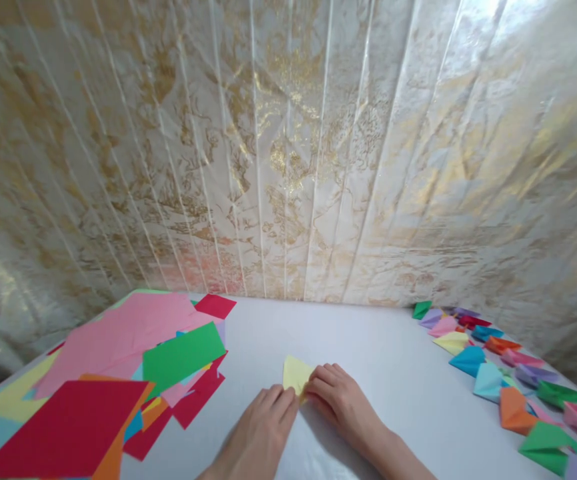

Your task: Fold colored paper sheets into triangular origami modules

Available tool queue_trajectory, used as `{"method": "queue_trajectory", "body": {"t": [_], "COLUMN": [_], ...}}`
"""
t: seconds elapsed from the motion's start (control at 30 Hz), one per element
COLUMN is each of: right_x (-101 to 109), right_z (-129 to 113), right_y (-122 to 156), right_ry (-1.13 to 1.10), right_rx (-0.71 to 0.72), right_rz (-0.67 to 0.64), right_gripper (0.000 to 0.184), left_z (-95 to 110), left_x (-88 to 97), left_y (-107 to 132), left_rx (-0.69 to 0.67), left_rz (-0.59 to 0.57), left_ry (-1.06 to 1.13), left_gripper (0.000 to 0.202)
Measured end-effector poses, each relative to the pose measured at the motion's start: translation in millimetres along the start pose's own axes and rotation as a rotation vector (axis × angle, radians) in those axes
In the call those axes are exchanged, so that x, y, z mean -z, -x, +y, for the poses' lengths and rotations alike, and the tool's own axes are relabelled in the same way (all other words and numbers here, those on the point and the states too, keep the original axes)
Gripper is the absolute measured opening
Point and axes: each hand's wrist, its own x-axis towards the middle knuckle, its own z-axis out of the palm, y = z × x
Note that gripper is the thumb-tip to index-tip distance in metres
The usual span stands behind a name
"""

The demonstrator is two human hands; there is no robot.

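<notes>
A small pale yellow folded paper lies on the white table near its front middle. My left hand rests with its fingers pressed down on the paper's near edge. My right hand meets it from the right, fingers curled and pinching the same edge. Both hands touch the yellow paper; the part under the fingers is hidden.
Loose coloured paper sheets lie piled at the left: pink, green, red, yellow. Several folded paper shapes in many colours line the right side. A shiny gold-patterned curtain hangs behind the table.
</notes>
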Motion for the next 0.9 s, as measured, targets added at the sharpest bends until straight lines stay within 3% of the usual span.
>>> {"method": "queue_trajectory", "body": {"t": [0.13, 0.27, 0.37, 0.47, 0.6, 0.7, 0.9], "right_x": [14, 29, 33, 29, 19, 16, 18], "right_z": [6, 9, 9, 11, 16, 18, 15], "right_y": [1, 5, 9, 11, 10, 9, 10], "right_ry": [-0.065, -0.179, -0.263, -0.275, -0.305, -0.322, -0.476], "right_rx": [-0.057, -0.096, -0.113, -0.092, -0.074, -0.122, -0.302], "right_rz": [-0.053, -0.17, -0.242, -0.215, -0.135, -0.087, -0.131], "right_gripper": [0.02, 0.004, 0.023, 0.007, 0.025, 0.028, 0.013], "left_z": [8, 10, 7, 2, -4, -6, -6], "left_x": [2.3, 2.4, -3.1, -16.0, -30.5, -25.7, -9.3], "left_y": [-7, -11, -8, -3, 0, -3, -10], "left_rx": [-0.052, -0.064, -0.077, -0.157, -0.224, -0.222, -0.244], "left_rz": [-0.01, -0.015, -0.005, 0.117, 0.274, 0.23, 0.301], "left_ry": [0.014, 0.028, 0.034, -0.02, -0.074, -0.074, -0.105], "left_gripper": [0.042, 0.04, 0.045, 0.047, 0.038, 0.034, 0.035]}}
